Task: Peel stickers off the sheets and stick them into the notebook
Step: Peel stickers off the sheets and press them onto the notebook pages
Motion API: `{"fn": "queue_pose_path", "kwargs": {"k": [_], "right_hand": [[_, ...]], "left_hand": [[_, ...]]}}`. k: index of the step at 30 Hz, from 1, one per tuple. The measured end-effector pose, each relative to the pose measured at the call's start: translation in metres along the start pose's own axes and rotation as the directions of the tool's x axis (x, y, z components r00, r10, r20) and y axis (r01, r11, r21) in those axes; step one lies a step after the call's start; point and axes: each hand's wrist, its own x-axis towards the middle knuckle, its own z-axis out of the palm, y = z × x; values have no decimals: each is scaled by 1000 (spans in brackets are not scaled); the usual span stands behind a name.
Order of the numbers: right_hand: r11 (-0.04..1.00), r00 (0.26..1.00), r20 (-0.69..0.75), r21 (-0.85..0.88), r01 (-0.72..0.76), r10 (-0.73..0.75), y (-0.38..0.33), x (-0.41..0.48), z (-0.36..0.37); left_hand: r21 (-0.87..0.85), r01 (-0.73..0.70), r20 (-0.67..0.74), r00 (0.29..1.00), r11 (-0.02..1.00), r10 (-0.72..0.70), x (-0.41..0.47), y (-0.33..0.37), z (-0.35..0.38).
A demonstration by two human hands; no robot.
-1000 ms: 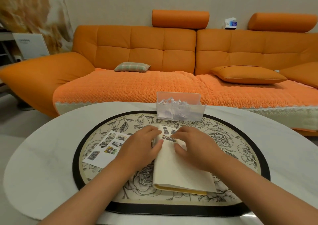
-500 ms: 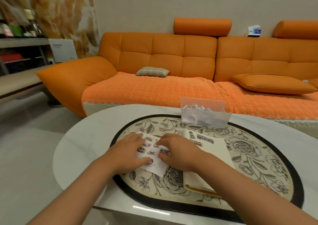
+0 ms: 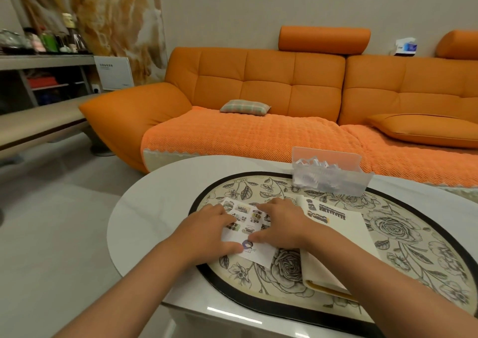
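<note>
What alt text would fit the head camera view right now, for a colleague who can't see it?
Both hands, left hand and right hand, press flat on a sticker sheet lying on a floral placemat on a white table. An open notebook with a few stickers lies to its right, a clear plastic box behind, an orange sofa beyond.

Bare table point(image 3: 155, 208) was left open left of the sticker sheet point(image 3: 248, 231). The far side was blocked by a clear plastic box point(image 3: 331, 177). The right side was taken up by the notebook point(image 3: 338, 234).
</note>
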Motion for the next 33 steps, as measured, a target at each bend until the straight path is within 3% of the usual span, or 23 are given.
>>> {"fn": "queue_pose_path", "kwargs": {"k": [5,9,13,18,22,24,27,31,33], "right_hand": [[995,991,93,34,92,-95,1,-8,-11],[984,988,69,122,132,-141,5,-16,-12],[953,983,25,251,169,-181,6,-22,-12],[941,993,-53,319,115,-103,10,-27,-13],[946,995,-94,325,-7,39,9,-29,-19],[859,988,-129,511,-11,90,5,-27,-21],[630,973,-173,776,40,151,3,-22,-26],[419,971,-205,897,137,123,-5,-28,-40],[431,963,-255,881,196,82,-8,-34,-46]], "left_hand": [[5,13,3,1000,1000,-13,0,4,-6],[-87,-40,-53,998,995,35,2,7,-7],[-144,-57,-14,998,988,56,11,16,-10],[-92,-17,24,1000,996,20,19,21,-11],[-187,-10,-167,986,982,-22,15,22,-14],[-243,1,-231,971,970,-59,12,21,-18],[-321,19,-243,965,947,-102,5,20,-27],[-521,-19,-195,976,854,-97,-8,28,-43],[-632,-27,-199,972,775,-128,-11,33,-48]]}}
